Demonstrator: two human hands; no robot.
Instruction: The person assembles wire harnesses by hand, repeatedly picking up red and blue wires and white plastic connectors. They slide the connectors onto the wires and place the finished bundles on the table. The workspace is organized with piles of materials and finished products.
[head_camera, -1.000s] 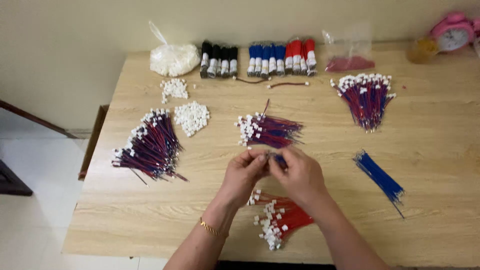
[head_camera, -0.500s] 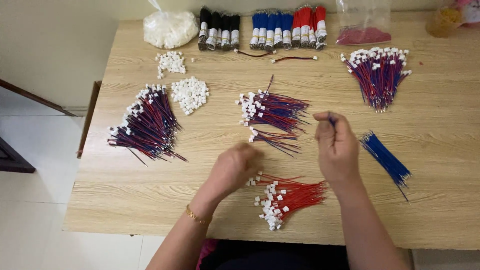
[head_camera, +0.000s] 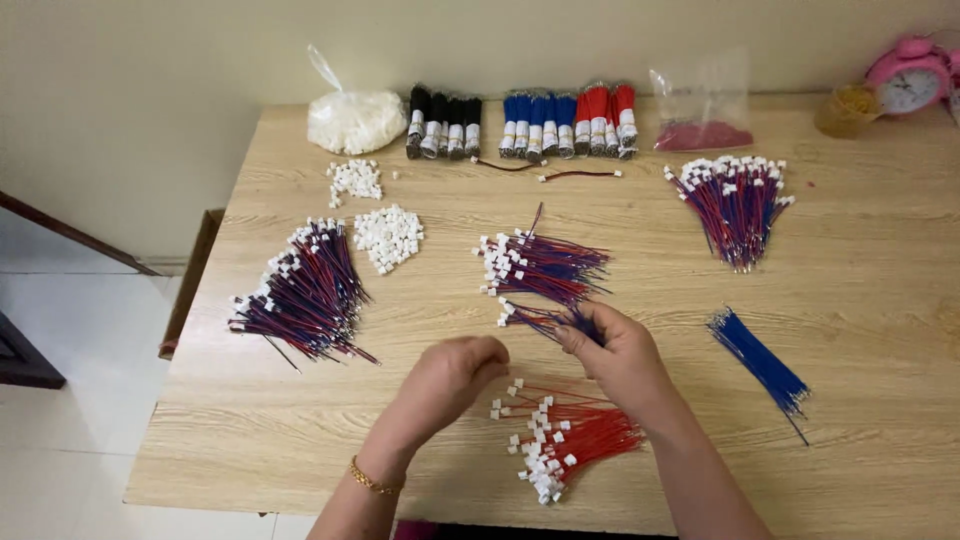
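Pale wood makes up the table (head_camera: 880, 330), which stands against a cream wall with white floor tiles to its left. Seen from the head camera, the right hand (head_camera: 622, 352) sits near the middle of the table with its fingers pinched shut on the tail ends of a small bunch of red and blue wires (head_camera: 540, 318); the white plugs of that bunch lie on the wood to the left of the hand. Just beyond it lies a bigger pile of the same red and blue wires (head_camera: 545, 265). The left hand (head_camera: 455, 375) hovers beside the right one, fingers curled loosely inward; I cannot tell whether it holds anything. A gold bracelet (head_camera: 372, 480) circles its wrist. Below and between the hands spreads a bundle of red wires with white plugs (head_camera: 565, 440).

Farther left lies a large fan of red and blue wires (head_camera: 305, 295), with two heaps of loose white plugs (head_camera: 388, 237) near it. To the right are another fan of wires (head_camera: 735, 205) and a bunch of blue wires (head_camera: 765, 360). Along the back edge stand a bag of white parts (head_camera: 355, 120), black, blue and red wire rolls (head_camera: 525, 125), a clear bag (head_camera: 705, 110) and a pink alarm clock (head_camera: 908, 75).
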